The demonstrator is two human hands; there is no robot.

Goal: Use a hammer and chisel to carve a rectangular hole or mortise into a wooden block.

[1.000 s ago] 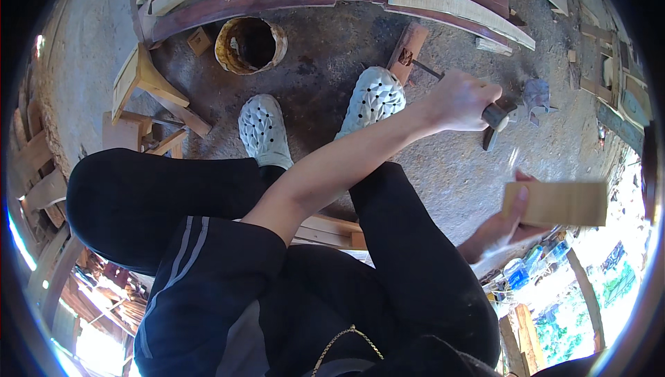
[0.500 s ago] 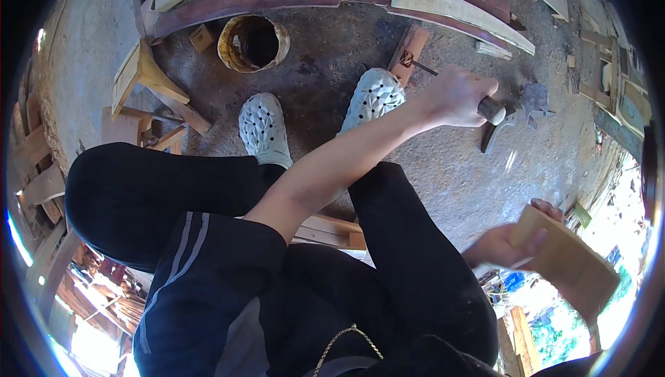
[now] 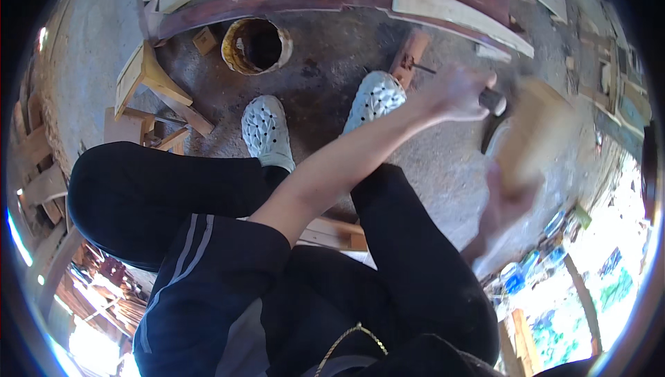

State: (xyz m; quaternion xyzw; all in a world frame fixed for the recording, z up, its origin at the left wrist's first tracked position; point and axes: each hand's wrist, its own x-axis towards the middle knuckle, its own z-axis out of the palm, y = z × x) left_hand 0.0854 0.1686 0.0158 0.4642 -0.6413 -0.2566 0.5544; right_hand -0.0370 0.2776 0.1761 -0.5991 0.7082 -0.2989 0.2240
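Observation:
My left hand is closed around the handle of a chisel. The thin metal shaft points left, its tip at a dark cut in a short reddish-brown wood piece. A white perforated clog on my right foot rests against or over the near end of that piece; which, I cannot tell. My right hand grips a pale, flat wooden block, smeared by motion, raised just right of the chisel's handle end. From this view, contact between block and handle cannot be made out.
A stained bucket stands ahead of my left foot. Long curved boards lie across the far side. Wooden frame pieces stand on the left. A curved dark tool lies partly hidden behind the moving block. Scrap wood lines both sides.
My right hand has swung the wooden block from low on the right up and forward to beside the chisel handle. My left hand and the chisel have barely moved.

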